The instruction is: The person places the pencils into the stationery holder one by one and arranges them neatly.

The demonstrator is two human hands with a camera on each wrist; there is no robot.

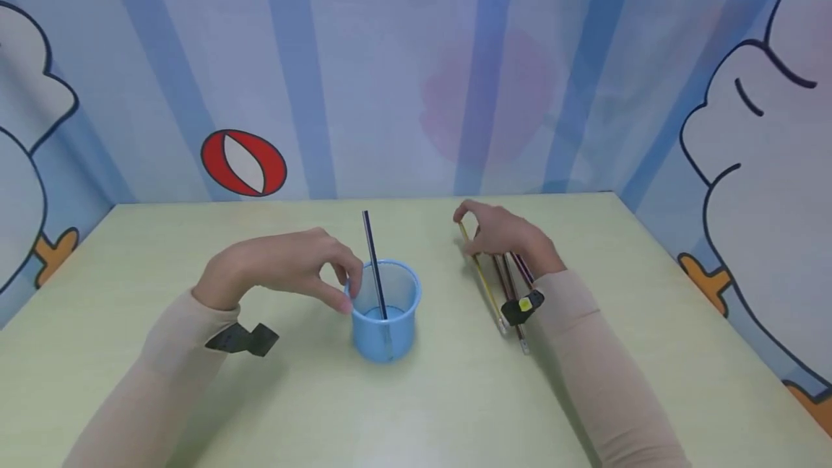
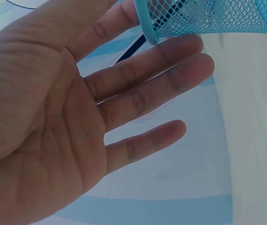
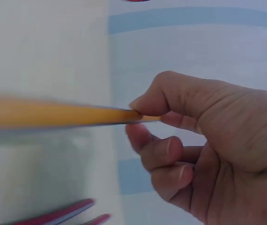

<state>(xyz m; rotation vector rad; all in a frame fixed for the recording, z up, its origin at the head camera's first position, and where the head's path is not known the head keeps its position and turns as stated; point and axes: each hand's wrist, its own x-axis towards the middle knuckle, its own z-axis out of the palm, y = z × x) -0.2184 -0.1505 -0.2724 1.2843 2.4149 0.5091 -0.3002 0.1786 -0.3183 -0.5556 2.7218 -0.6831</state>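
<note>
In the head view your left hand (image 1: 286, 262) pinches the blue mesh cup (image 1: 383, 341) on the counter (image 1: 292, 410), your right hand (image 1: 500, 231) a yellow pencil (image 1: 486, 291) beside dark pencils (image 1: 502, 276); from the left wrist, three fingers (image 2: 161, 89) reach out straight, so a knock could tip the cup; from the right, a narrow closed grip could let the pencil swivel.

Pencil (image 1: 373, 255) in cup (image 1: 383, 344), other pencils (image 1: 511, 276) right

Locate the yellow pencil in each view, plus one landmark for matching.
Head: yellow pencil just right of centre, pinched in the right hand.
Left wrist: not in it.
Right wrist: left edge to near centre, about mid-height.
Shared landmark: blue-striped backdrop.
</note>
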